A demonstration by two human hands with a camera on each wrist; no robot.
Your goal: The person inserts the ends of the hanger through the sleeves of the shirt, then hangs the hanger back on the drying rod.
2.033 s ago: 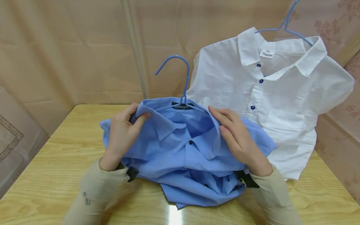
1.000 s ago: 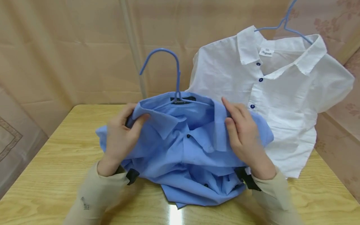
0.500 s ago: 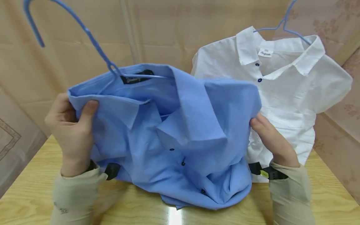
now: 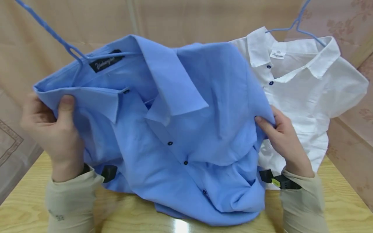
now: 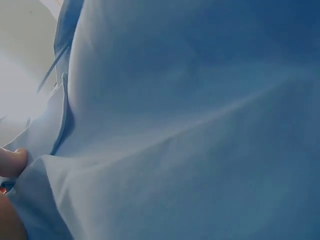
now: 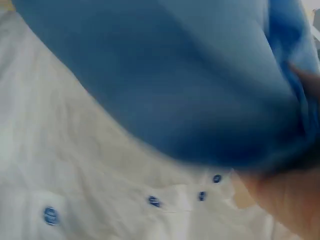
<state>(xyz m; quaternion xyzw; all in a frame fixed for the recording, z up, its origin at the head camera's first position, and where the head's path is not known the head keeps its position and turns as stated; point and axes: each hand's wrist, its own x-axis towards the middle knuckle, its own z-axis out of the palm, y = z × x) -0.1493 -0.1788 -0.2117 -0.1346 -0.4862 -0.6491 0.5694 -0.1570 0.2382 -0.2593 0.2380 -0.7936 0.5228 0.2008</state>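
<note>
A light blue shirt (image 4: 204, 136) with dark buttons hangs in front of me, tilted up on the left, its lower part bunched over the table. Inside its collar sits a blue hanger (image 4: 76, 53), hook running out of view at the top left. My left hand (image 4: 55, 129) pinches the collar at the left, thumb in front. At the right, my right hand (image 4: 284, 139) grips the edge of the shirt's sleeve between thumb and fingers. Blue cloth fills most of the left wrist view, with the left thumb (image 5: 12, 162) at its edge.
Behind the blue shirt at the right, a white shirt (image 4: 303, 97) hangs on another blue hanger (image 4: 297, 24). A wooden table (image 4: 128, 213) lies below. Beige curtain (image 4: 204, 19) covers the back, and patterned cloth hangs at both sides.
The blue shirt and its hanger have been lifted and swung to the left. My left hand has moved left with the collar; my right hand has gone from the collar out to the sleeve.
</note>
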